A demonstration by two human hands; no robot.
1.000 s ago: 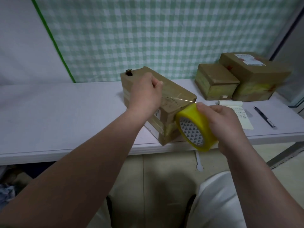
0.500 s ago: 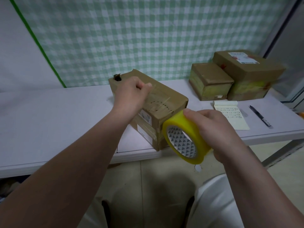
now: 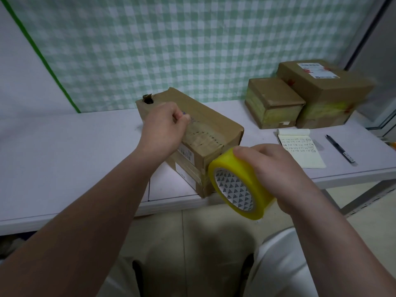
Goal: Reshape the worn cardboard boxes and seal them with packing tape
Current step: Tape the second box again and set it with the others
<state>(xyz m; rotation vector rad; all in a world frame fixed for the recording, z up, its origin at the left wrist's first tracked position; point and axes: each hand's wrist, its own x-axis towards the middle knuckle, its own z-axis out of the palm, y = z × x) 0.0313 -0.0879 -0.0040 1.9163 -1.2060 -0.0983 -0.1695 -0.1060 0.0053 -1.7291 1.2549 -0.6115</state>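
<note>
Taping worn cardboard box (image 3: 210, 129) at tabletop (image 3: 64, 151) front edge.
Left hand (image 3: 164, 127) curled, pressing box top; right hand (image 3: 276, 174) grips yellow packing tape roll (image 3: 237, 183) beside box's near corner.

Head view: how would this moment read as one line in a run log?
left hand: curled, rests on worn box top | right hand: grips yellow tape roll at box's near end | stage: sealing box
</note>
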